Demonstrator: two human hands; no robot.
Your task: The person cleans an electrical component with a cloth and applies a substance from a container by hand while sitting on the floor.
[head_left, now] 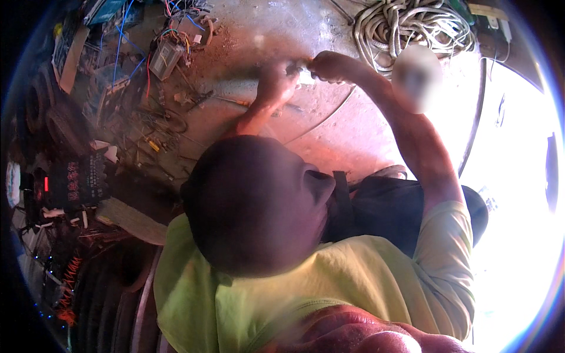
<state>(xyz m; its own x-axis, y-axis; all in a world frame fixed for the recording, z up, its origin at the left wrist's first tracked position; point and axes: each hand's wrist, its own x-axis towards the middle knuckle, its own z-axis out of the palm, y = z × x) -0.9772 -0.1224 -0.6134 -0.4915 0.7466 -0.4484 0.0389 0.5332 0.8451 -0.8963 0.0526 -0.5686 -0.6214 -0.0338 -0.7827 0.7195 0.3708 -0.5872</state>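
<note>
Beyond my raised knee in dark trousers (253,200), my two hands meet over the pale, dusty floor. My left hand (276,81) is closed, its fingertips pinching around something small that I cannot make out. Just right of it, my right hand (331,66) is curled into a grip, its fingers almost touching the left ones. A small dark and shiny piece (303,64) shows between the two hands; its kind is too blurred to tell. Behind the left wrist lies a thin rod-like tool (234,101) on the floor.
A coil of thick pale rope (406,26) lies at the far right. A metal box with coloured wires (166,59) sits far left, among scattered scraps. Tyres (67,126) and a dark printed box (76,179) stand left. A thin cable (323,119) crosses the floor. Bright light floods the right.
</note>
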